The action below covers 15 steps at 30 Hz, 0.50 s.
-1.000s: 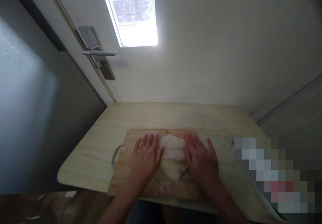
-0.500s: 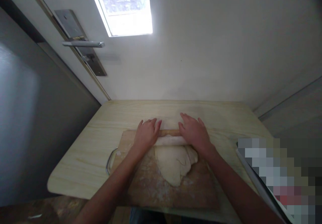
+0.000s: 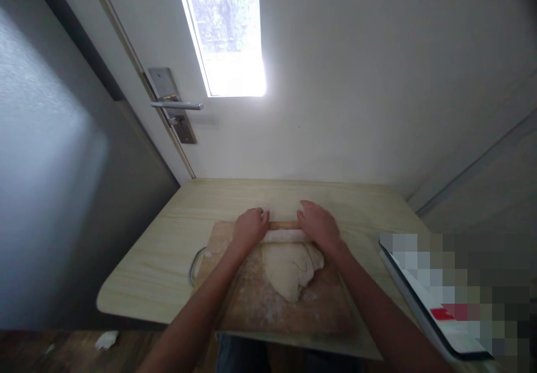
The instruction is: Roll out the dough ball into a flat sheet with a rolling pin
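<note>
A floured wooden board (image 3: 255,306) lies on a pale wooden table (image 3: 168,250). On it a flattened sheet of pale dough (image 3: 291,269) spreads out. A pale rolling pin (image 3: 282,235) rests across the dough's far edge. My left hand (image 3: 250,226) presses on the pin's left end with fingers curled over it. My right hand (image 3: 318,225) presses on the right end the same way. Both forearms reach out over the board.
A metal handle (image 3: 195,258) sticks out at the board's left side. A white tray or device edge (image 3: 423,300) lies at the right, partly blurred out. Behind the table stand a white door with a lever handle (image 3: 177,105) and a window.
Both hands have moved away from me, from the middle of the board to its far edge, rolling the pin over the dough, which now lies flatter and uncovered.
</note>
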Motion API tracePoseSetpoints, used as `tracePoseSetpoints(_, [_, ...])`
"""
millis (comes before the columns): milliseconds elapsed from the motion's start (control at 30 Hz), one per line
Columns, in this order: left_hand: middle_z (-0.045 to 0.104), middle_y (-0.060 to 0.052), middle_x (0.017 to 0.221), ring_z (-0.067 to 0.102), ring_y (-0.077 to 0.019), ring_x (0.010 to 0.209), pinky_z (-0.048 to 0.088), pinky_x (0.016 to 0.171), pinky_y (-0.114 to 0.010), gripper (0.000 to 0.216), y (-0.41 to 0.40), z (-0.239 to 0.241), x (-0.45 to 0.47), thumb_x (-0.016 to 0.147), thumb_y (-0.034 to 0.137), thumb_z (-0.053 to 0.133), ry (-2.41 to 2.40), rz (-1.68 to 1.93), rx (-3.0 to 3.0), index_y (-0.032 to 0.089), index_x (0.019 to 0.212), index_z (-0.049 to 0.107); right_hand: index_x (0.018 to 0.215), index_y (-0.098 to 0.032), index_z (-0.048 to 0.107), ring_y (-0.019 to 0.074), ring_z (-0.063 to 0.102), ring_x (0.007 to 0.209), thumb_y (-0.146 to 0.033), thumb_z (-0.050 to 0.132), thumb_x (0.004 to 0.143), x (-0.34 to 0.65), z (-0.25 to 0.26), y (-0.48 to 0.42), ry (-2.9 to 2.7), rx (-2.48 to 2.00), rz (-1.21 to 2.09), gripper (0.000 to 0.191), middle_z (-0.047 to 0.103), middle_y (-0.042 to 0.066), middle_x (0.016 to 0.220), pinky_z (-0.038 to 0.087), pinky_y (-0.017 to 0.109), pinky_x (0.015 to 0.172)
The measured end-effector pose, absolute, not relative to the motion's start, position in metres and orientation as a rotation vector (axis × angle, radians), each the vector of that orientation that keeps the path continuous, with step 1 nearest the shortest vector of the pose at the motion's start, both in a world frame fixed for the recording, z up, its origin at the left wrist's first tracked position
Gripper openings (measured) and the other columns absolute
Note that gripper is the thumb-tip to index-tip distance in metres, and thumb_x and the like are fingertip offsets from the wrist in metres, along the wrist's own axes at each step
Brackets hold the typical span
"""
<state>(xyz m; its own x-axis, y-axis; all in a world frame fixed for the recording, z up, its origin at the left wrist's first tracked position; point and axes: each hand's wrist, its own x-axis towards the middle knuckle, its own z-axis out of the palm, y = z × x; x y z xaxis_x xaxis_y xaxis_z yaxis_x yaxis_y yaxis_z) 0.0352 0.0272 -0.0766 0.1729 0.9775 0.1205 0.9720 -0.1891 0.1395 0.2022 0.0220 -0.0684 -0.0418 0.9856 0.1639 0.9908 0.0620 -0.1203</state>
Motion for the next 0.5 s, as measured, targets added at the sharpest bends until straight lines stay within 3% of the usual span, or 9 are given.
tracePoseSetpoints(167, [0.061, -0.007, 0.088, 0.054, -0.0184, 0.085, 0.037, 0.076, -0.031, 0.038, -0.011, -0.072, 0.035, 0.084, 0.035, 0.022, 1.918, 0.364, 2.506, 0.018, 0.085, 0.057, 0.107, -0.017, 0.052, 0.0175, 0.053, 0.092, -0.031, 0.027, 0.082, 0.204, -0.069, -0.014, -2.179, -1.96, -0.03, 0.038, 0.055, 0.006, 0.109, 0.037, 0.029, 0.077])
tracePoseSetpoints(300, [0.054, -0.006, 0.11, 0.043, -0.0206, 0.106, 0.025, 0.093, -0.038, 0.034, -0.047, -0.072, 0.035, 0.083, 0.033, 0.028, 1.878, 0.469, 2.605, 0.02, 0.104, 0.051, 0.108, -0.017, 0.051, 0.0178, 0.044, 0.105, -0.028, 0.023, 0.083, 0.206, -0.078, -0.047, -2.177, -1.859, -0.069, 0.039, 0.052, 0.006, 0.114, 0.029, 0.034, 0.088])
tracePoseSetpoints(500, [0.042, -0.005, 0.125, 0.028, -0.0236, 0.119, 0.018, 0.097, -0.042, 0.04, -0.074, -0.079, 0.031, 0.082, 0.036, 0.031, 1.865, 0.439, 2.664, 0.019, 0.117, 0.042, 0.111, -0.019, 0.049, 0.0189, 0.032, 0.116, -0.029, 0.027, 0.082, 0.21, -0.088, -0.076, -2.166, -1.776, -0.069, 0.038, 0.047, 0.004, 0.12, 0.024, 0.038, 0.092])
